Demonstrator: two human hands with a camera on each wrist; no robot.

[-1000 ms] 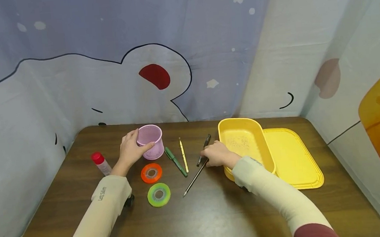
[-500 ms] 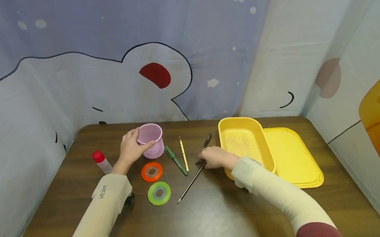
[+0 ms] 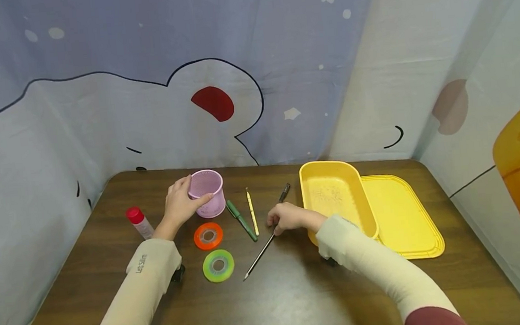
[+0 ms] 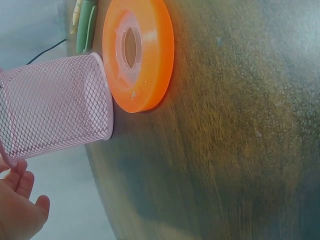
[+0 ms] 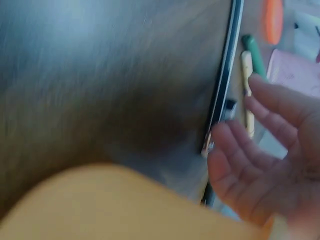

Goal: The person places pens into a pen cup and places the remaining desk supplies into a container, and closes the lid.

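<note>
My left hand (image 3: 179, 205) holds the pink mesh pen cup (image 3: 213, 203), which stands upright at the back of the table; in the left wrist view its fingers (image 4: 20, 172) are at the cup's rim. Over to the right, my right hand (image 3: 289, 216) hovers low over a long dark pencil (image 3: 260, 258) and a black pen (image 3: 284, 192). The right wrist view shows its thumb apart from loosely bent fingers (image 5: 227, 142) beside the pencil, with nothing visibly pinched. A green pen (image 3: 242, 221) and a thin yellow pencil (image 3: 252, 214) lie between the hands.
An orange tape roll (image 3: 199, 236) and a green tape roll (image 3: 207, 269) lie flat before the cup. Left of the left hand is a red-capped glue stick (image 3: 142, 225). A yellow box (image 3: 364, 200) stands beside the right hand, partly over its yellow lid (image 3: 406, 222).
The pencil's pointed end has swung left and toward me. My right hand has shifted slightly left and its fingers have loosened around the pencil. The left hand stays on the cup.
</note>
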